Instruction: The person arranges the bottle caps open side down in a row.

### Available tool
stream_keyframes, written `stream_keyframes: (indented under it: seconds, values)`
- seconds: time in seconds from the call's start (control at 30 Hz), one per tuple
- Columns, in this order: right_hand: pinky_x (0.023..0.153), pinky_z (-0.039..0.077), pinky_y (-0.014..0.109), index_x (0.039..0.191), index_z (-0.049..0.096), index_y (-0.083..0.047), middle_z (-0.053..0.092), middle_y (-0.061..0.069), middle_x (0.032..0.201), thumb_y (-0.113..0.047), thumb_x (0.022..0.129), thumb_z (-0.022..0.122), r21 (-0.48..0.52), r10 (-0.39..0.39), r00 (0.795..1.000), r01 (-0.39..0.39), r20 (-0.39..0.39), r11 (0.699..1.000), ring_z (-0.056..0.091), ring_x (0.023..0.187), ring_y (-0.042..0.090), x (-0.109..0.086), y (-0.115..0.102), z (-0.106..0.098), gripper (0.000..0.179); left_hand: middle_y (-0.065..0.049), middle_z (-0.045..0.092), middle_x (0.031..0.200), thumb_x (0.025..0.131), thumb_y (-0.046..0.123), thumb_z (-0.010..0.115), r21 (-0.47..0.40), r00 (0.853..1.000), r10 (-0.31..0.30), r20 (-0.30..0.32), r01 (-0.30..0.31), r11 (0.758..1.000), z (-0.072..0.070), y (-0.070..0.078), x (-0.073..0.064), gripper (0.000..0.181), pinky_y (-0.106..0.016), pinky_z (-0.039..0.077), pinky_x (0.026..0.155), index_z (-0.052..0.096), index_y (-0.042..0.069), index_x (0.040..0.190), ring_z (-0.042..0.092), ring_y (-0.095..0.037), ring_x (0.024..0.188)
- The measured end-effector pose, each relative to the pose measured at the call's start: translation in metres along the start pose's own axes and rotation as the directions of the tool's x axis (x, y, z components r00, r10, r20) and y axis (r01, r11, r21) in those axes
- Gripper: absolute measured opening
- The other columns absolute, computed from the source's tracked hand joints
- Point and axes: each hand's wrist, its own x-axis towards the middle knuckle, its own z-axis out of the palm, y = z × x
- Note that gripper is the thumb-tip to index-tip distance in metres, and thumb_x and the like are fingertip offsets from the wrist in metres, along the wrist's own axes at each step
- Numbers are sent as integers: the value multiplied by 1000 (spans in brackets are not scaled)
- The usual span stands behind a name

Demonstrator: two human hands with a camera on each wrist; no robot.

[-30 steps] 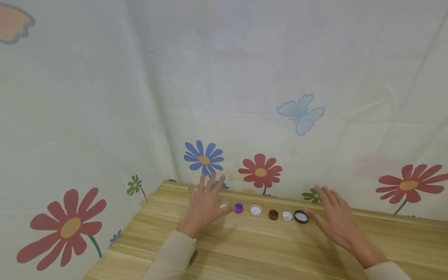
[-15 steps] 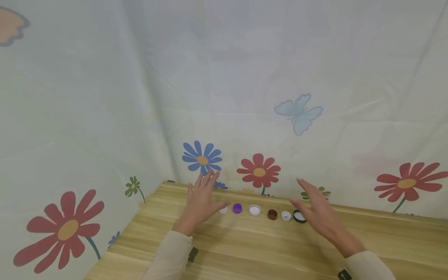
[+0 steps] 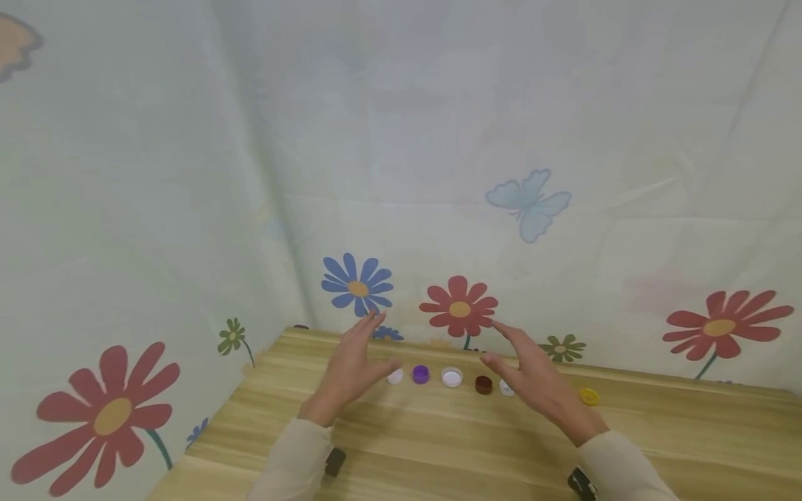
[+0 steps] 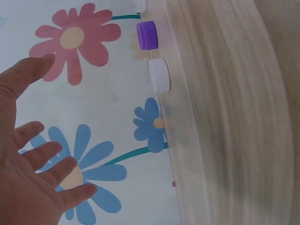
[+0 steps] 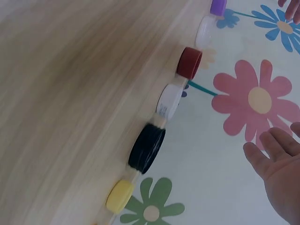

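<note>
A row of bottle caps lies along the back of the wooden table. From the left come a white cap (image 3: 395,376), a purple cap (image 3: 420,374), a clear-rimmed cap (image 3: 452,378), a dark red cap (image 3: 483,385), a second white cap (image 3: 506,388) and a yellow cap (image 3: 589,396). The black cap (image 5: 146,149) shows in the right wrist view; my right hand (image 3: 540,379) hides it in the head view. That hand hovers with fingers extended and holds nothing. My left hand (image 3: 347,369), fingers spread, hovers beside the leftmost white cap, also holding nothing.
A flower-printed cloth (image 3: 401,139) hangs behind and to the left of the table (image 3: 438,445). Its lower edge meets the table's back edge. A sliver of something orange (image 5: 93,224) shows beyond the yellow cap in the right wrist view.
My right hand has moved left, from beside the black cap to over it, uncovering the yellow cap. My left hand has shifted slightly left and turned side-on. The caps keep their order.
</note>
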Motion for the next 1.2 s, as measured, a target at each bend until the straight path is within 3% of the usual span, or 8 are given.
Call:
stream_keyframes:
  seconds: [0.17,0.27,0.37,0.4,0.5,0.6,0.93,1.2]
  values:
    - [116,36,66,161,41,-5,45,23,161,-38,102,73,28,-9,1000,9,9,1000,43,147,46,9,-8,15,74,-23,43,163,86,19,89,-40,1000,-14,7,14,999,-2,-5,-2,82,-66,33,117,49,2,156,39,-47,148]
    - [111,44,62,161,41,-6,47,22,159,-33,102,74,81,-1,999,-2,36,997,65,122,43,14,-11,23,73,-23,46,160,86,16,89,-69,1000,-10,4,10,998,-2,-8,-3,81,-64,35,117,50,0,154,43,-46,146]
    - [109,48,59,161,41,-6,49,22,158,-30,102,75,106,-17,999,11,51,994,70,108,40,18,-12,30,72,-23,50,157,86,15,89,-91,1000,-21,6,22,996,-1,-10,-3,79,-62,37,117,50,-1,154,46,-46,143]
    - [109,48,59,160,42,-6,49,21,158,-28,102,75,116,-24,998,18,50,993,70,108,40,20,-13,33,70,-23,51,156,87,15,89,-98,1000,-30,9,31,995,-1,-11,-3,79,-62,37,117,50,-1,154,47,-46,143]
    - [112,44,60,157,47,-4,52,20,156,-22,101,76,107,-71,997,67,27,992,58,133,41,25,-13,42,65,-23,52,154,87,15,89,-114,999,-53,14,54,992,2,-14,-3,78,-61,38,116,51,-1,153,48,-46,142]
    - [112,44,60,153,51,-2,55,20,153,-16,99,78,103,-89,996,88,11,991,53,139,42,30,-14,52,62,-24,54,152,87,16,89,-143,998,-65,16,67,988,4,-17,-4,77,-62,41,113,52,-1,152,51,-47,138]
    - [110,48,54,147,59,-1,63,17,145,-14,94,83,115,-82,997,82,3,990,58,136,37,42,-25,79,60,-27,56,148,87,16,88,-195,994,-106,38,112,974,11,-23,-4,76,-64,48,105,52,-2,152,55,-49,133]
    - [115,43,55,149,59,-6,62,14,148,-20,94,82,100,-38,998,32,59,994,54,140,36,44,-33,86,61,-27,57,148,86,11,89,-267,992,-118,52,128,955,16,-29,-2,74,-61,47,108,53,-3,150,57,-48,132]
